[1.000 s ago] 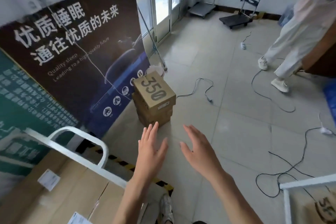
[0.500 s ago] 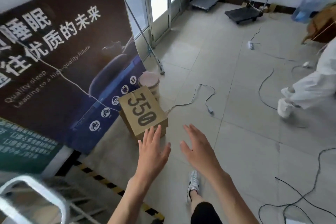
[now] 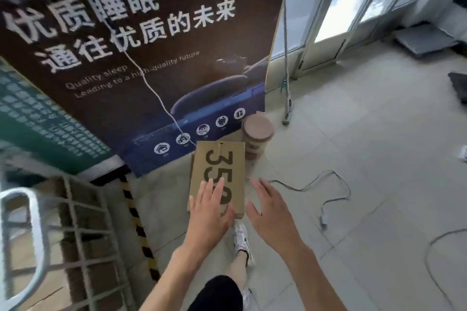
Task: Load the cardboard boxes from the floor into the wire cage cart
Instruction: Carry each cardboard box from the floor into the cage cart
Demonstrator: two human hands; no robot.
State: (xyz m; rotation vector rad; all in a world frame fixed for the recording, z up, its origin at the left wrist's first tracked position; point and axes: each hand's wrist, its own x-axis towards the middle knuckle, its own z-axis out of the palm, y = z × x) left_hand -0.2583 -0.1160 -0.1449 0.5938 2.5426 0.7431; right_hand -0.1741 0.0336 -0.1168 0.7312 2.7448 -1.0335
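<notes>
A brown cardboard box [image 3: 222, 164] marked "350" in black sits on the tiled floor in front of a dark banner, stacked on at least one more box. My left hand [image 3: 211, 212] hovers open over its near end, covering part of the print. My right hand [image 3: 271, 217] is open just to the right of the box's near corner, fingers spread. Neither hand grips the box. The white wire cage cart [image 3: 83, 240] stands at the lower left, with brown cardboard visible through its mesh.
A large dark banner [image 3: 141, 63] leans on the wall behind the box. A round tan tub [image 3: 257, 134] stands just beyond the box. A cable [image 3: 326, 192] snakes over the floor to the right. Yellow-black tape [image 3: 137, 219] runs along the floor. My shoe [image 3: 241, 240] is below the box.
I have stepped closer to the box. Both open hands have advanced to its near end, the left now over the lid. The other person has left the view.
</notes>
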